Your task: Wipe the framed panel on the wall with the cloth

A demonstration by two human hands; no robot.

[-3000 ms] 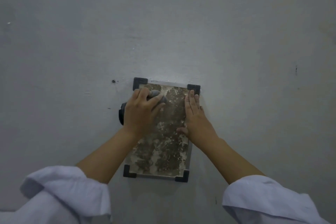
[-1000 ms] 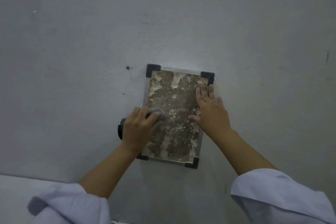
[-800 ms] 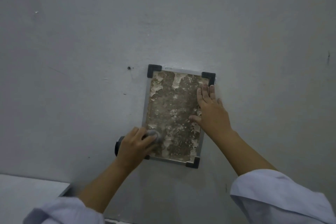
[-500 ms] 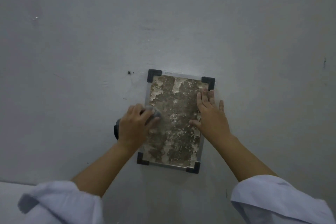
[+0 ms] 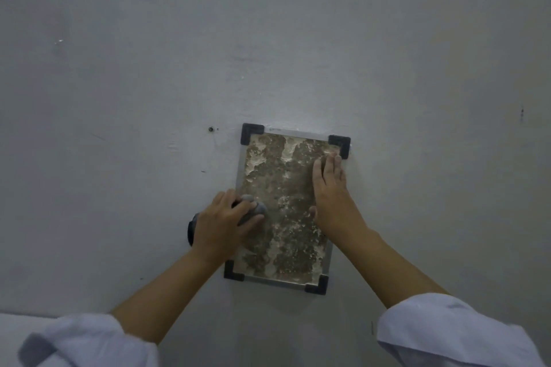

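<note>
Two bare forearms reach up from rolled white sleeves [image 5: 456, 334] toward a grey wall [image 5: 268, 39]. Framed panel [image 5: 286, 208] hangs flat on the wall, upright, slightly skewed, with a thin metal edge and four black corner caps. Its face is mottled brown with pale flaking patches.

Left hand [image 5: 222, 225] sits at the panel's left edge, about mid-height, partly over the wall. Fingers curl around a wadded grey cloth [image 5: 252, 211], thumb underneath, pinching the wad and pressing it against the panel surface. A dark rounded thing [image 5: 191, 229] shows behind the heel of that hand; what it is cannot be told.

Right hand [image 5: 331, 188] lies flat on the panel's right side, palm down, fingers straight and pressed together, tips just below the upper right corner cap. Thumb spreads out leftward across the panel.

Small dark hole [image 5: 210, 129] marks the wall beside the panel's upper left corner.
</note>
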